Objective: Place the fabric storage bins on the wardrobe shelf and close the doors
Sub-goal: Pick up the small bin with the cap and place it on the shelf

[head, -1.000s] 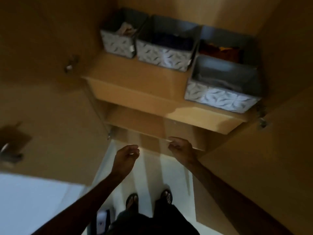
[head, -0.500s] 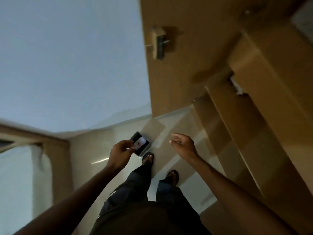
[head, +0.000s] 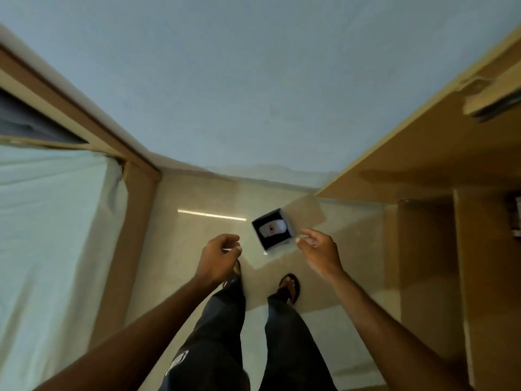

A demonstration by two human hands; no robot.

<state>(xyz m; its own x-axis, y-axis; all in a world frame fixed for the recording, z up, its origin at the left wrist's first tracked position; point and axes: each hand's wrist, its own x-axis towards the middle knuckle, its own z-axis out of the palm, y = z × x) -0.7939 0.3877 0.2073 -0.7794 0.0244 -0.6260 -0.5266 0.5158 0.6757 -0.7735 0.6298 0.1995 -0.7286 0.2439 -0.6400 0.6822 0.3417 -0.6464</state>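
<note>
A small dark fabric storage bin (head: 285, 221) stands on the pale floor ahead of my feet, with a white item lying inside it. My left hand (head: 218, 256) hovers to the left of the bin and nearer to me, its fingers loosely curled on nothing. My right hand (head: 321, 251) hangs just right of the bin's near corner, fingers apart and empty. The open wardrobe door (head: 417, 142) slants in from the right, and the wardrobe body (head: 485, 277) fills the right edge. The shelf with the other bins is out of view.
A bed with a pale sheet (head: 50, 249) and a wooden frame (head: 132, 238) takes up the left side. A blue-grey wall (head: 253, 80) stands ahead. My legs and sandalled feet (head: 289, 286) are on the floor strip between bed and wardrobe.
My view has swung left from the wardrobe shelf down to the floor. The bin on the floor has come into sight, and both hands now hover near it.
</note>
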